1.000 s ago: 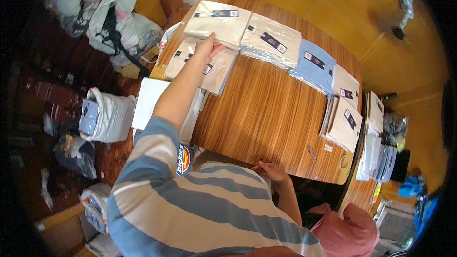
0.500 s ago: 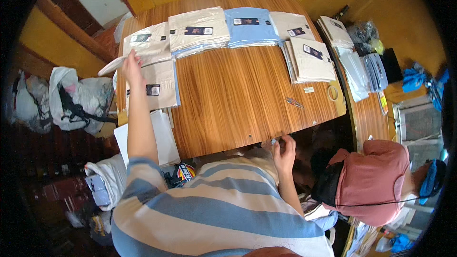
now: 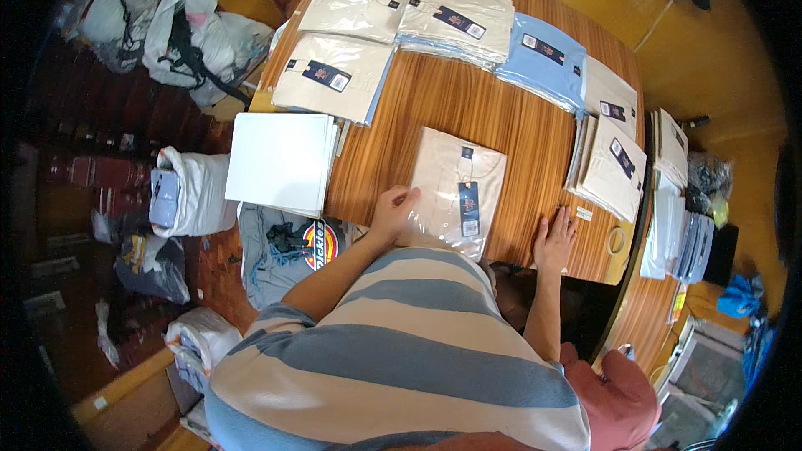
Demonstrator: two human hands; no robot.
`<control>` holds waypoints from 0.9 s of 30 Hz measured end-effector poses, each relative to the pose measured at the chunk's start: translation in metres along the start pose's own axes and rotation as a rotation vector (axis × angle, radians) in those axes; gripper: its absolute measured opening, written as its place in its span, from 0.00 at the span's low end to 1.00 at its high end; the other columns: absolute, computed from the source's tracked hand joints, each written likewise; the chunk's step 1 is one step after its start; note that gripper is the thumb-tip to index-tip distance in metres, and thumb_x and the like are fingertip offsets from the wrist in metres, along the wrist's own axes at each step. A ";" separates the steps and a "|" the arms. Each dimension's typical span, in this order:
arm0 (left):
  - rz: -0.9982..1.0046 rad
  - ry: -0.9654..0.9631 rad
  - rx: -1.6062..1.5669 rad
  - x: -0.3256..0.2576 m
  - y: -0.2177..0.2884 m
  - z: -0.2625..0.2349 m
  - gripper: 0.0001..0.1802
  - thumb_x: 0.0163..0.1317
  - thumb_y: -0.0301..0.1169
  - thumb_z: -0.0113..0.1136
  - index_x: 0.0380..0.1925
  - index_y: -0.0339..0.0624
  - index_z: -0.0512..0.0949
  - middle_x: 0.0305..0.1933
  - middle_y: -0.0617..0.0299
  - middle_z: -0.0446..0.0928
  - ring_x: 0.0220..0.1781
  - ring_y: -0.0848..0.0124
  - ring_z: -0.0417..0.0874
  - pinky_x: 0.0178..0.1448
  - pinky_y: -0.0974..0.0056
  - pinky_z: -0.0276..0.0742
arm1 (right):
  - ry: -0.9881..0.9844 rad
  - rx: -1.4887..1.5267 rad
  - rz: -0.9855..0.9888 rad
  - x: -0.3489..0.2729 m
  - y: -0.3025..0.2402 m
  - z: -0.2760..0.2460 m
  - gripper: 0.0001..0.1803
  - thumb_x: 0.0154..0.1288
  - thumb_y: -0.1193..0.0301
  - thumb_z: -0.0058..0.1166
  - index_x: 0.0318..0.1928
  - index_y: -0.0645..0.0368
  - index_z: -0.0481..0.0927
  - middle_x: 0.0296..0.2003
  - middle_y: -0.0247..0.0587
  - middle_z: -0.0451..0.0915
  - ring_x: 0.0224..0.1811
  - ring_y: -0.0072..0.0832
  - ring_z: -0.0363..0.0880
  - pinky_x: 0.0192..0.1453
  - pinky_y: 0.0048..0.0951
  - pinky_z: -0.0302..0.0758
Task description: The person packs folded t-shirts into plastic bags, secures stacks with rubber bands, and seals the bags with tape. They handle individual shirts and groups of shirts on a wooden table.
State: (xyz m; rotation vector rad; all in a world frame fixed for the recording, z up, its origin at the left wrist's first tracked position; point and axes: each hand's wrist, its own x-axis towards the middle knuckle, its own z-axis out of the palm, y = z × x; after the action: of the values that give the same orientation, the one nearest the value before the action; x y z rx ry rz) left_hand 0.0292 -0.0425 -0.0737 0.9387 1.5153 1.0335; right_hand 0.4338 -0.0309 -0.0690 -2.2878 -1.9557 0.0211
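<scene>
Left fingers pinch folded cream garment, glossy plastic-sleeved; right fingers spread on wood-grain table.

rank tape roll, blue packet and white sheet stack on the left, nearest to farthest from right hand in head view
1. Tape roll, right of the right hand
2. Blue packet, back row
3. White sheet stack, left

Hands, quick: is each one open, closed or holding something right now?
Left hand: curled at the left edge of the bagged beige garment; grip cannot be told.
Right hand: open, fingers spread on the wooden table.
</scene>
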 end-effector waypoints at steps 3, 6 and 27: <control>0.151 -0.018 0.267 0.003 -0.001 0.012 0.20 0.72 0.42 0.65 0.31 0.34 0.85 0.30 0.53 0.83 0.32 0.66 0.81 0.39 0.56 0.75 | 0.087 0.089 -0.219 0.010 -0.031 -0.015 0.36 0.80 0.53 0.48 0.80 0.58 0.61 0.82 0.49 0.56 0.84 0.60 0.49 0.85 0.58 0.49; 0.132 -0.134 0.594 0.031 0.058 -0.001 0.19 0.72 0.43 0.66 0.32 0.35 0.85 0.29 0.50 0.82 0.31 0.61 0.82 0.39 0.55 0.75 | -0.040 0.484 -0.436 0.008 -0.092 -0.027 0.38 0.75 0.63 0.58 0.80 0.56 0.62 0.83 0.49 0.54 0.85 0.61 0.46 0.85 0.61 0.44; 0.956 0.480 1.178 0.337 0.214 -0.205 0.18 0.74 0.44 0.60 0.46 0.40 0.85 0.49 0.47 0.86 0.51 0.46 0.86 0.55 0.48 0.82 | -0.137 0.427 -0.516 0.039 -0.115 -0.005 0.36 0.71 0.50 0.59 0.75 0.48 0.72 0.81 0.44 0.60 0.84 0.55 0.53 0.81 0.65 0.50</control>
State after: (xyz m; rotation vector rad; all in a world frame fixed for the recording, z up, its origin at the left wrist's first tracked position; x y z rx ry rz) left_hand -0.2175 0.3134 0.0440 2.5508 2.1578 0.9617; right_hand 0.3269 0.0243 -0.0488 -1.5165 -2.2775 0.4997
